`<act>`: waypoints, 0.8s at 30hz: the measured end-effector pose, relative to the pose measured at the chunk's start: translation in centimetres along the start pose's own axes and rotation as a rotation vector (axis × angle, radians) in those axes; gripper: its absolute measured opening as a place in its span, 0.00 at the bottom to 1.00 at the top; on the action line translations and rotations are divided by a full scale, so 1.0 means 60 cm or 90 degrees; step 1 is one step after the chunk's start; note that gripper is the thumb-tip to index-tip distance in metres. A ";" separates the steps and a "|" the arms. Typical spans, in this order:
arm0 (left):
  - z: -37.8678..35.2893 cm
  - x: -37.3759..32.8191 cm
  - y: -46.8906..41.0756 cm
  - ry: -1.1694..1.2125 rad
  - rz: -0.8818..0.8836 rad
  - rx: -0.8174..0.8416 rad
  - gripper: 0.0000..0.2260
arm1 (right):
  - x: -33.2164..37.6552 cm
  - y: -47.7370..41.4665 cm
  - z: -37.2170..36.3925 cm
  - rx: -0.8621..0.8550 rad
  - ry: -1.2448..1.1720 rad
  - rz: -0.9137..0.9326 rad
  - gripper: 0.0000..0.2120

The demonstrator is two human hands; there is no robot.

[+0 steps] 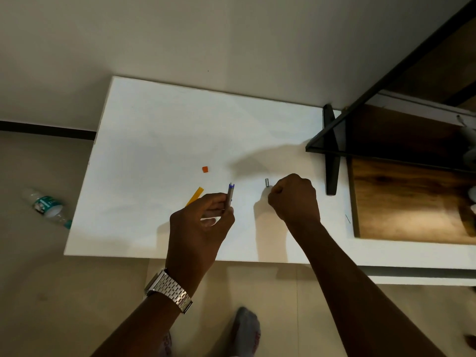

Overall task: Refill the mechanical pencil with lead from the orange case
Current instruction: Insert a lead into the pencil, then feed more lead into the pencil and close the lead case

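Left of centre, the orange case (195, 195) lies on the white table (154, 140), its cap (205, 169) apart; the left hand (198, 228) pinches the light, slick mechanical pencil (230, 196) mid-barrel; the right hand (293, 197) is fisted, contents hidden; lead snaps easily.

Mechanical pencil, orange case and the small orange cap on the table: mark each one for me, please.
mechanical pencil (230, 195): head view, on the barrel just above the left hand's fingers.
orange case (195, 195): head view, on the yellow-orange strip showing beyond the left hand.
orange cap (205, 169): head view, centre of the small orange piece.
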State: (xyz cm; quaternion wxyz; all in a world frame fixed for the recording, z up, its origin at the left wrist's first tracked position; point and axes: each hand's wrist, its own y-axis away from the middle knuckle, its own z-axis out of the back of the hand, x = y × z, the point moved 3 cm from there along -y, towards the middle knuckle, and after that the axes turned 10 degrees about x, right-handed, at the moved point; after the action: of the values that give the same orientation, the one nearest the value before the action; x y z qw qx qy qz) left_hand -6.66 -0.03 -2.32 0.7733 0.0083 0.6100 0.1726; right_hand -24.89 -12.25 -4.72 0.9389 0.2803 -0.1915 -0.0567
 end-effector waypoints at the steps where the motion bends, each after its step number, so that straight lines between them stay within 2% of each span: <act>1: -0.001 -0.001 0.001 0.004 0.002 0.000 0.09 | 0.002 0.001 0.002 0.002 -0.003 0.006 0.05; 4: -0.001 -0.004 0.004 0.001 0.002 -0.008 0.09 | 0.007 0.019 0.011 0.004 -0.087 0.025 0.05; 8: -0.002 -0.003 0.005 0.015 0.010 -0.005 0.10 | 0.024 0.057 0.033 0.048 -0.511 0.101 0.07; 10: -0.001 -0.004 0.004 0.011 0.005 -0.011 0.09 | 0.048 0.076 0.043 0.100 -0.576 0.177 0.09; 14: 0.000 -0.009 0.007 0.008 -0.009 -0.023 0.11 | 0.086 0.106 0.050 0.109 -0.463 0.248 0.08; 19: 0.000 -0.011 0.005 -0.008 -0.026 -0.021 0.12 | 0.106 0.112 0.049 0.121 -0.360 0.256 0.08; 24: 0.003 -0.010 0.006 -0.026 -0.051 -0.028 0.12 | 0.107 0.105 0.053 0.136 -0.337 0.242 0.09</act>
State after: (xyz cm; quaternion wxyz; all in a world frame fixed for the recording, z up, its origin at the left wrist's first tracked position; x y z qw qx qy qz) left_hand -6.70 0.20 -1.63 0.7920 -0.0298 0.5898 0.1551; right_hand -20.23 -9.93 3.27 0.8157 0.3122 -0.4821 0.0691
